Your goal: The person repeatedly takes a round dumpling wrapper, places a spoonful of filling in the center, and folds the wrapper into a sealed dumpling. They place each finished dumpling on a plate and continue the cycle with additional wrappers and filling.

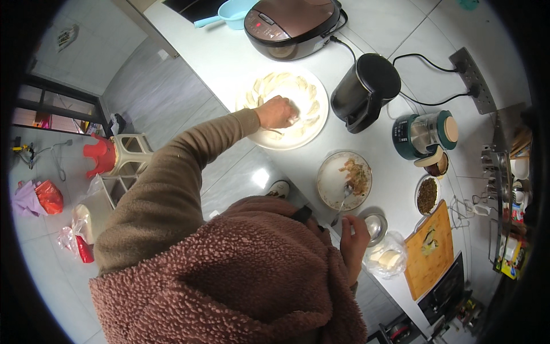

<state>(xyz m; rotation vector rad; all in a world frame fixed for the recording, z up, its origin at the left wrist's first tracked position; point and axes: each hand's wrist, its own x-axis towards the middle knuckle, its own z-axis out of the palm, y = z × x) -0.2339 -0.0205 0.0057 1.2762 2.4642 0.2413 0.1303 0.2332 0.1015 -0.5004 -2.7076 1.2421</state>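
My left hand is over the large round white plate, its fingers curled downward. A pale bit shows by the fingertips, but glare hides whether they grip it. Pale folded dumplings form a ring on this plate. My right hand is beside a small metal bowl, with its fingers partly bent and apart and nothing visible between them. Just beyond it, a metal spoon rests in a patterned plate with minced filling. A clear plastic bag of round pale wrappers lies near the right wrist.
A rice cooker, blue strainer or pan, black kettle and green-based glass appliance stand along the counter. Cables run to a power strip. Farther right are a dish of dark chopped food and a wooden cutting board.
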